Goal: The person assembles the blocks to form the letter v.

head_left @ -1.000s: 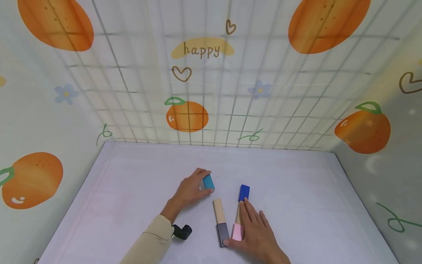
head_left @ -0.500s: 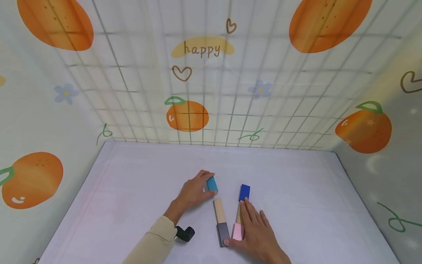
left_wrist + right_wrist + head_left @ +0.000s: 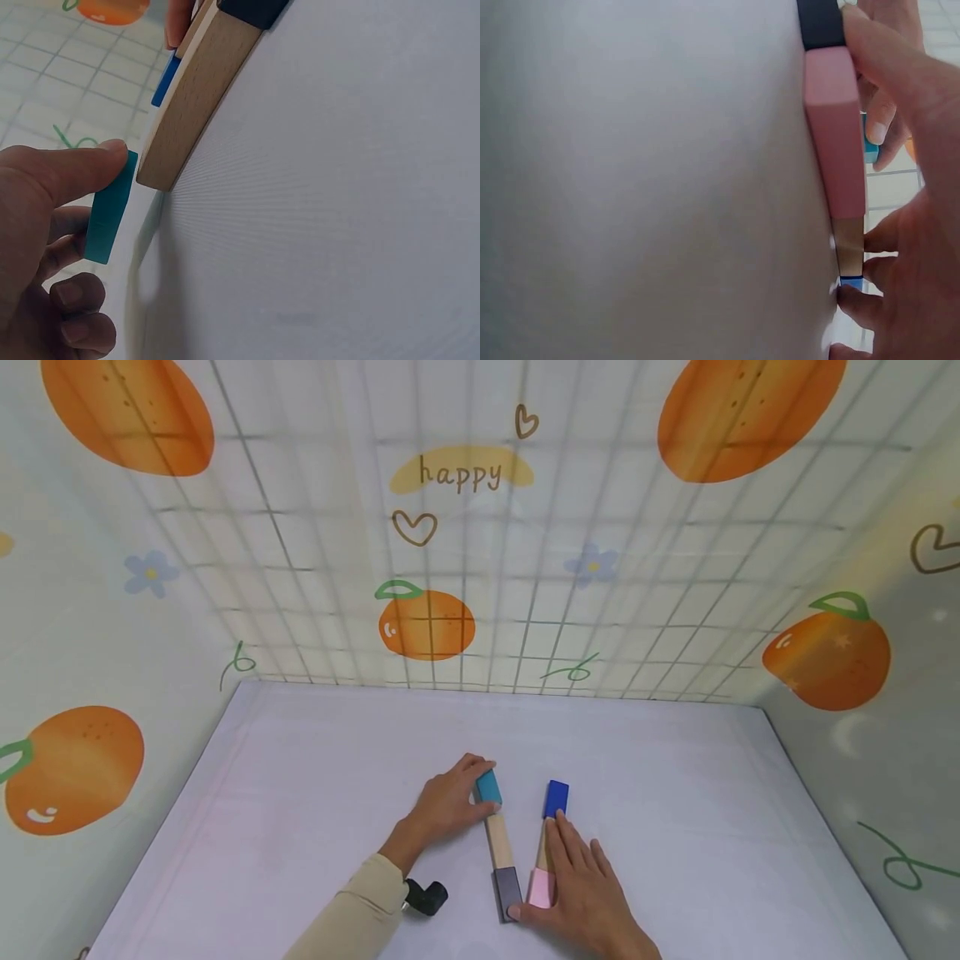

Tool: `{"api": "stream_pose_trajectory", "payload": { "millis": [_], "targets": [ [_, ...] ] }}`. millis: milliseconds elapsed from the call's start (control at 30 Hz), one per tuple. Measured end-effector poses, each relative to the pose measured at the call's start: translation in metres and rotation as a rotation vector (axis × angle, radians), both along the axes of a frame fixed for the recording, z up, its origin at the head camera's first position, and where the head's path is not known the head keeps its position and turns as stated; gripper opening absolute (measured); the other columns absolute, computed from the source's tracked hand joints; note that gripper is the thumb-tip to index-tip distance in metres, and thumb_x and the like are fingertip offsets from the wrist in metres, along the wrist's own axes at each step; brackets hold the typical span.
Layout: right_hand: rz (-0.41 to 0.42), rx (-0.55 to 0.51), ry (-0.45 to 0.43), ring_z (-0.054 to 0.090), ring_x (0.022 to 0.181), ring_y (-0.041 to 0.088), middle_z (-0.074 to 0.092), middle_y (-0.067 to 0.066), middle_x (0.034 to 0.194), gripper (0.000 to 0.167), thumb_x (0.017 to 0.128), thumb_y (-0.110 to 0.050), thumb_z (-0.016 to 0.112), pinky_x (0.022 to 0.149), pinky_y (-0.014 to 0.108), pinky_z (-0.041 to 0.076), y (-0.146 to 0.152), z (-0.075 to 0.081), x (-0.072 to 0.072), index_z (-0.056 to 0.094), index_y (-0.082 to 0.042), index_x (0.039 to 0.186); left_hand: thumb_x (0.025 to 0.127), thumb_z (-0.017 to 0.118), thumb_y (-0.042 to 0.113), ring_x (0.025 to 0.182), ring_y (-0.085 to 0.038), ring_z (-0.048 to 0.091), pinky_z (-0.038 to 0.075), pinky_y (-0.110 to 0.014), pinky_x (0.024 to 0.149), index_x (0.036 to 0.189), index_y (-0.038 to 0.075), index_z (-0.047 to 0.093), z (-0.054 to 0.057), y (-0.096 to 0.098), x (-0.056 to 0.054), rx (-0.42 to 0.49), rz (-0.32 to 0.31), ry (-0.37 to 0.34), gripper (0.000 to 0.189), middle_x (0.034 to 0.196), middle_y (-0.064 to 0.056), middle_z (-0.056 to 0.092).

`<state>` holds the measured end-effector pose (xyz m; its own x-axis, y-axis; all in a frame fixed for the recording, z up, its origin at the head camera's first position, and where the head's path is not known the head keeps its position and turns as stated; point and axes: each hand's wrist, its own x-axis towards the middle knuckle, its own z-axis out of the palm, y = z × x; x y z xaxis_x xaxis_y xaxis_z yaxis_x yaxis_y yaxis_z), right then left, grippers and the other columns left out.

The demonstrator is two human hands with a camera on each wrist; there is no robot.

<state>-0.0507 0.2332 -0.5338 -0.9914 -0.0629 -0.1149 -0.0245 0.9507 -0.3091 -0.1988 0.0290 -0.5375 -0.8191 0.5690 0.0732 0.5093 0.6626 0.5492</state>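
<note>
My left hand (image 3: pixel 444 808) pinches a teal wooden block (image 3: pixel 489 787) between thumb and fingers, at the far end of a plain wood block (image 3: pixel 498 841). In the left wrist view a narrow gap shows between the teal block (image 3: pixel 111 214) and that plain one. A dark grey block (image 3: pixel 507 893) continues this row towards me. To its right runs a second row: pink block (image 3: pixel 541 890), plain wood block (image 3: pixel 543 850) and blue block (image 3: pixel 556 798). My right hand (image 3: pixel 588 887) rests along this row with straight fingers, its thumb tip at the grey block.
A white cloth covers the table (image 3: pixel 675 793). Behind it hangs a fabric with oranges over a wire grid (image 3: pixel 495 635). A black wrist-camera piece (image 3: pixel 426 897) sticks out beside the left sleeve (image 3: pixel 352 902).
My left hand has brought the teal block to the right and towards me, up to the end of the left row. The right hand and the other blocks have stayed in place.
</note>
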Motion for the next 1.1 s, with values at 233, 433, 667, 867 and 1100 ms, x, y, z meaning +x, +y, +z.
{"api": "stream_pose_trajectory", "payload": {
  "millis": [233,433,667,867,1100],
  "targets": [
    [-0.001,0.000,-0.005,0.025,0.149,0.037,0.018,0.018,0.166,0.138,0.062,-0.091,0.064,0.116,0.063,0.017,-0.0005,0.0014,-0.0004,0.025,-0.002,0.159,0.093,0.073,0.040,0.118,-0.018,0.060,0.051,-0.041,0.094,0.149,0.019,0.051,-0.0006,0.0020,0.0024,-0.024,-0.005,-0.013,0.064,0.145,-0.001,0.050],
    [-0.007,-0.004,-0.006,0.026,0.149,0.037,0.019,0.018,0.166,0.137,0.062,-0.090,0.066,0.116,0.063,0.018,-0.0002,0.0012,-0.0005,0.026,-0.003,0.159,0.093,0.073,0.040,0.118,-0.017,0.060,0.051,-0.040,0.095,0.149,0.019,0.051,-0.0033,0.0030,0.0038,-0.032,-0.008,-0.020,0.064,0.145,0.000,0.050],
    [0.001,-0.009,0.003,0.026,0.149,0.037,0.019,0.018,0.166,0.136,0.063,-0.089,0.066,0.116,0.063,0.018,0.0003,0.0007,-0.0002,0.025,-0.002,0.159,0.092,0.073,0.041,0.119,-0.017,0.059,0.051,-0.039,0.096,0.149,0.019,0.051,-0.0048,0.0026,0.0041,-0.044,-0.007,-0.025,0.064,0.146,0.000,0.050],
    [-0.002,-0.011,-0.003,0.025,0.149,0.037,0.018,0.018,0.166,0.137,0.062,-0.090,0.065,0.116,0.063,0.018,0.0006,0.0008,-0.0004,0.025,-0.003,0.160,0.093,0.072,0.041,0.120,-0.019,0.060,0.051,-0.040,0.096,0.149,0.019,0.051,-0.0058,0.0013,0.0040,-0.057,-0.008,-0.012,0.064,0.146,-0.001,0.050],
    [-0.015,-0.008,-0.034,0.023,0.150,0.036,0.016,0.018,0.167,0.138,0.061,-0.092,0.064,0.117,0.062,0.015,-0.0008,0.0025,-0.0007,0.024,-0.004,0.160,0.094,0.070,0.045,0.129,-0.021,0.055,0.048,-0.043,0.101,0.152,0.019,0.047,-0.0087,-0.0029,0.0029,-0.061,-0.002,-0.033,0.067,0.149,-0.002,0.050]
  ]
}}
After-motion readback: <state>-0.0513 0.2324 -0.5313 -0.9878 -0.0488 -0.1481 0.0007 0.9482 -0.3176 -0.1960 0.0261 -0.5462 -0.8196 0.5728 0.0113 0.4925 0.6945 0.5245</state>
